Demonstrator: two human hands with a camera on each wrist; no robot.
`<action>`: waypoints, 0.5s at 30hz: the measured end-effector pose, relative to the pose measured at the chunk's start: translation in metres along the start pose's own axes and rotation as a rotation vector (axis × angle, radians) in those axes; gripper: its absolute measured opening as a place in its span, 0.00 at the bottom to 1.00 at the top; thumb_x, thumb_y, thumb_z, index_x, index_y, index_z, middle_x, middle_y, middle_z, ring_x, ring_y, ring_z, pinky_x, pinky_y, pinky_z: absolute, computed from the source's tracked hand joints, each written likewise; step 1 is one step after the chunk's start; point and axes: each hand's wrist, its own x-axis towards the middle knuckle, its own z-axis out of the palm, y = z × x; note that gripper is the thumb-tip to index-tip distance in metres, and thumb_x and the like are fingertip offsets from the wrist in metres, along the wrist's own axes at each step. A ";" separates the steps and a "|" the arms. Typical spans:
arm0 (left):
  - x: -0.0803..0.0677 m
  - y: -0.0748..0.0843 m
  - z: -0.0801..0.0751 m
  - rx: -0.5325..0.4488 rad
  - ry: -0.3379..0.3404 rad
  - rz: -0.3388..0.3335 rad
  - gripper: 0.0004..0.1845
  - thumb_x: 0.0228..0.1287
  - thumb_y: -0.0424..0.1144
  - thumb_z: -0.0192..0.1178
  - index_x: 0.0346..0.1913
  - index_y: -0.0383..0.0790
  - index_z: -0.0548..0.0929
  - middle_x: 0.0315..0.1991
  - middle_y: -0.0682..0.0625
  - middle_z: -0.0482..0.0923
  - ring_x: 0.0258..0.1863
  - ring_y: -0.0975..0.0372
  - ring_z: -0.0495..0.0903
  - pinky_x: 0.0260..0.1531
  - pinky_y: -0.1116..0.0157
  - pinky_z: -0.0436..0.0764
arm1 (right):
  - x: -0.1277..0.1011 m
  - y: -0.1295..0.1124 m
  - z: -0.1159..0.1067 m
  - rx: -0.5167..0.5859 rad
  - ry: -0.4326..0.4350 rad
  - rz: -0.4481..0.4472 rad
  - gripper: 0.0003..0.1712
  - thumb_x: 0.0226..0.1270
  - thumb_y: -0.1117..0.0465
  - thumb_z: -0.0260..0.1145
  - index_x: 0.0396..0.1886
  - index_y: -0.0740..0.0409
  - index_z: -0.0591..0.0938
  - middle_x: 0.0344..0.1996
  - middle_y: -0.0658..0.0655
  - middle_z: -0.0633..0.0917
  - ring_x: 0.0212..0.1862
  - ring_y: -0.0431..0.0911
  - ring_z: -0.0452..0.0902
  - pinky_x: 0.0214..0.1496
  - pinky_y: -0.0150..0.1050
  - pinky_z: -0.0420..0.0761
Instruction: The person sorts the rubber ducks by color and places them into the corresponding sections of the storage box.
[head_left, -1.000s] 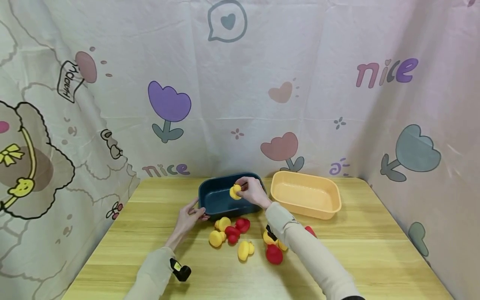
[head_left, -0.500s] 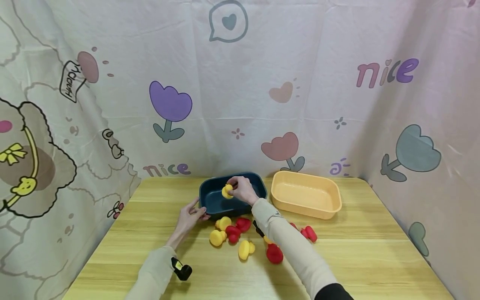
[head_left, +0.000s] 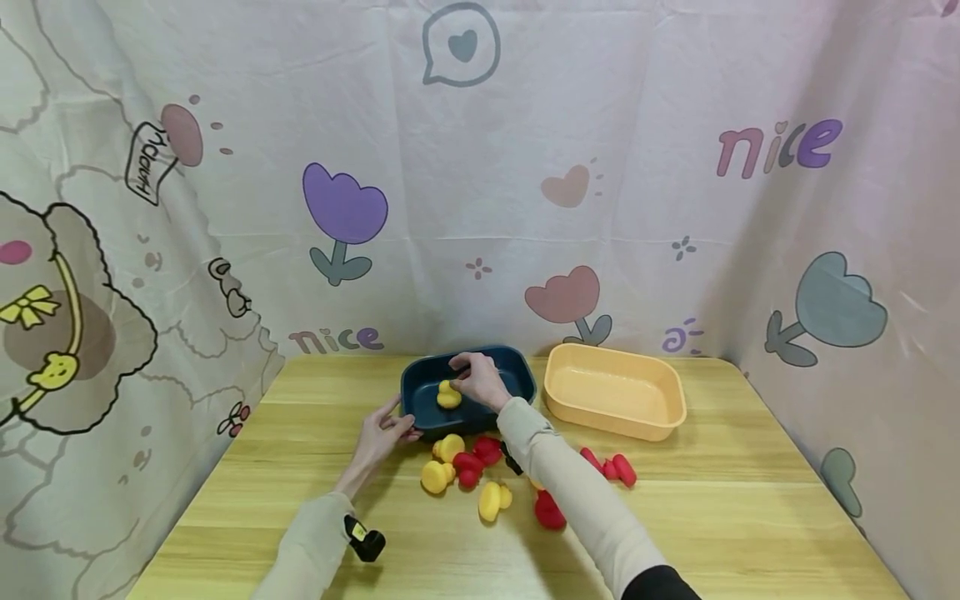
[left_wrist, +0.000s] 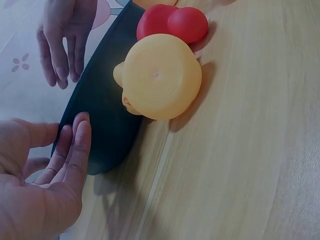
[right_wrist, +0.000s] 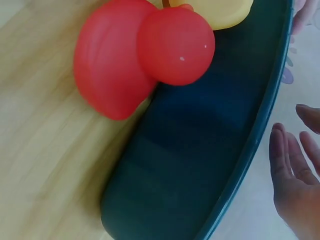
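Over the dark blue plastic tub (head_left: 517,382), the right hand (head_left: 480,380) hangs open beside the small yellow rubber duck (head_left: 448,395) resting inside; the left hand (head_left: 384,437), fingers straight, should brace the tub's near-left corner while the right lifts clear.

2 beige sleeves (head_left: 315,542), blk wrist cam (head_left: 365,543).

both arms reach forward, left hand (head_left: 384,433) and right hand (head_left: 477,382) relaxed.
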 end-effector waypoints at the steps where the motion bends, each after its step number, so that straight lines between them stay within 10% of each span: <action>1: 0.000 0.000 0.000 0.001 0.001 0.002 0.34 0.74 0.27 0.54 0.78 0.29 0.54 0.35 0.42 0.85 0.30 0.66 0.88 0.41 0.67 0.90 | -0.002 0.000 -0.002 0.005 -0.001 -0.003 0.21 0.66 0.68 0.69 0.58 0.66 0.81 0.55 0.63 0.84 0.51 0.55 0.84 0.57 0.47 0.87; 15: 0.000 -0.001 0.003 -0.013 0.023 0.023 0.34 0.73 0.26 0.54 0.78 0.29 0.55 0.34 0.42 0.86 0.28 0.67 0.87 0.38 0.69 0.90 | -0.048 0.018 -0.037 0.047 -0.008 -0.177 0.17 0.64 0.70 0.70 0.53 0.68 0.83 0.51 0.69 0.85 0.44 0.55 0.87 0.48 0.40 0.90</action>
